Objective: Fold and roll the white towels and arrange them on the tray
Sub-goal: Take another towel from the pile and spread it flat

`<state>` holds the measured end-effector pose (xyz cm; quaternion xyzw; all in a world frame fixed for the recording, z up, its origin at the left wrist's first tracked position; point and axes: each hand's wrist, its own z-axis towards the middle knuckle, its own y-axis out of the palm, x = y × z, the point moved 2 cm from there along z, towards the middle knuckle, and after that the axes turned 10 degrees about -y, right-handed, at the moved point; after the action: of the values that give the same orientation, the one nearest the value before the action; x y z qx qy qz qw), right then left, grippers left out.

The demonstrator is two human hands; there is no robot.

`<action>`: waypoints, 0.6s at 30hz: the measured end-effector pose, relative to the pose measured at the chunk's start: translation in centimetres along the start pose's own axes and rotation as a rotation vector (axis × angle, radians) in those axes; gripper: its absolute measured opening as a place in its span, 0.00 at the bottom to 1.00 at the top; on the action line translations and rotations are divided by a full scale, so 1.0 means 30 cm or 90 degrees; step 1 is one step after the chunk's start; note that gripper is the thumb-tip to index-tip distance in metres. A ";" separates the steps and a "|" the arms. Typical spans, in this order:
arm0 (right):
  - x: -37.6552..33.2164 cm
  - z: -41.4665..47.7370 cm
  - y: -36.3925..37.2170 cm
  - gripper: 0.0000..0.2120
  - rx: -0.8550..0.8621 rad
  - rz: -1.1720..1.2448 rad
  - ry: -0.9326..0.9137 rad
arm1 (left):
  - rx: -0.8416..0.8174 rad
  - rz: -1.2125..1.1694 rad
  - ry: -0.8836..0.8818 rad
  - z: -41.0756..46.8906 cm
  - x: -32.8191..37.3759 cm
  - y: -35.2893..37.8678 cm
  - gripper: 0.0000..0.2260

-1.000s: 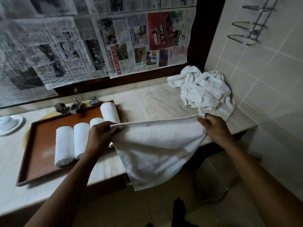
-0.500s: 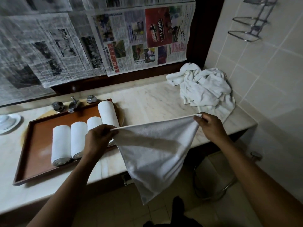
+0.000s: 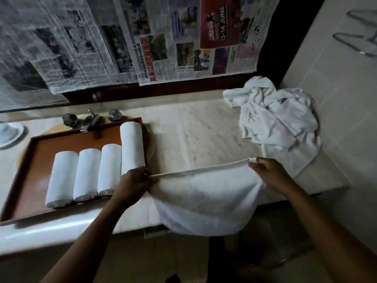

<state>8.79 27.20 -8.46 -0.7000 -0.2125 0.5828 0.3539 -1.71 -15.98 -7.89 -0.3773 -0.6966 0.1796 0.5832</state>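
A white towel (image 3: 206, 199) is stretched between my hands over the front edge of the marble counter (image 3: 195, 135), its lower part hanging past the edge. My left hand (image 3: 133, 185) pinches its left top corner beside the tray. My right hand (image 3: 269, 173) pinches the right top corner. On the brown tray (image 3: 40, 148) at the left lie several rolled white towels (image 3: 87, 172) side by side, the rightmost one (image 3: 132, 147) set farther back. A heap of unfolded white towels (image 3: 279, 121) lies at the counter's back right.
Tap handles (image 3: 91, 118) stand behind the tray. A white dish (image 3: 9, 131) sits at the far left. Newspaper sheets (image 3: 142, 37) cover the wall behind. A tiled wall (image 3: 336, 88) bounds the right side, with a wire rack (image 3: 359, 41) on it.
Both hands have lowered the stretched towel toward the counter; its top edge now lies low over the marble, and less of it hangs below the edge.
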 end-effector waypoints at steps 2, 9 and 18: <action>0.026 0.145 0.008 0.19 0.008 0.009 -0.031 | 0.035 -0.017 -0.027 0.103 0.033 -0.002 0.04; 0.048 0.644 -0.013 0.20 -0.015 -0.013 -0.102 | 0.189 0.030 -0.074 0.487 0.183 -0.009 0.05; -0.028 1.057 -0.049 0.24 0.081 -0.010 -0.145 | 0.300 -0.085 -0.116 0.852 0.312 -0.058 0.07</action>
<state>-21.89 35.42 -9.03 -0.6034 -0.2197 0.6681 0.3759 -26.81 -5.41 -6.87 -0.1665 -0.7086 0.3309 0.6006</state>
